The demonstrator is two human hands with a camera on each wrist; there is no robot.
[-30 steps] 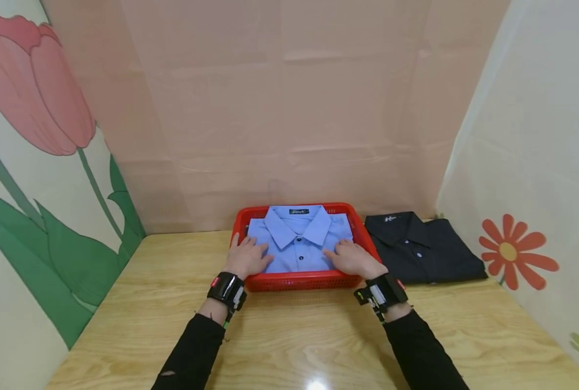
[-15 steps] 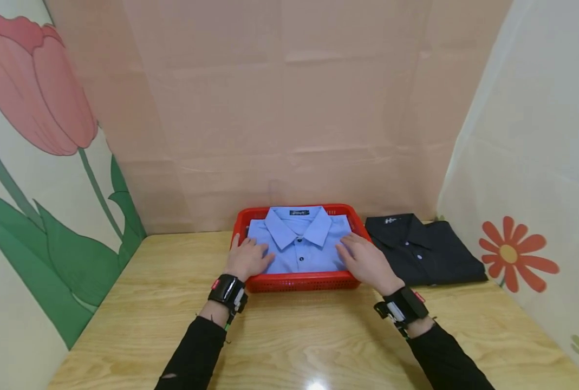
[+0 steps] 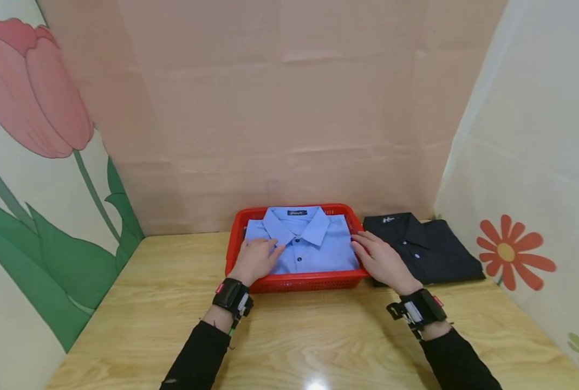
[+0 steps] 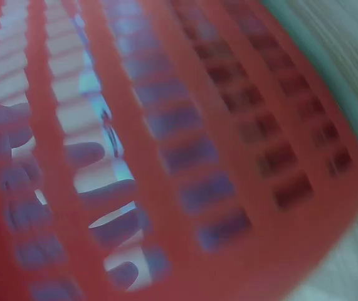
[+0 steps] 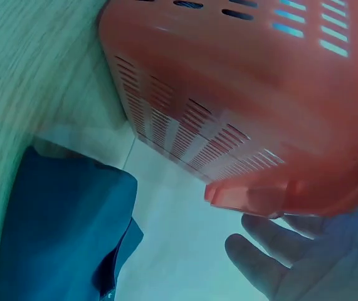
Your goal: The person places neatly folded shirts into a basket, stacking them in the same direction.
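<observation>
A folded light blue shirt [image 3: 308,252] lies collar up in a red plastic basket [image 3: 313,283]. My left hand [image 3: 255,261] reaches over the basket's front left corner, fingertips on the shirt beside its collar. The left wrist view is filled by the slotted basket wall [image 4: 153,125], with parts of fingers showing through the slots. At the right rim, my right hand [image 3: 385,262] has its fingers loosely extended and its thumb toward the shirt. From the right wrist, the fingers [image 5: 257,260] appear just outside the rim, not curled round it.
A folded black shirt [image 3: 423,252] lies right of the basket, close to the right hand. Both stand near the back edge of a wooden table [image 3: 294,330]. A plain pinkish-brown sheet [image 3: 279,108] hangs behind, with flower-printed panels on both sides.
My right hand has moved right, from the shirt's front out to the basket's right rim. My left hand has shifted from the left rim inward onto the shirt.
</observation>
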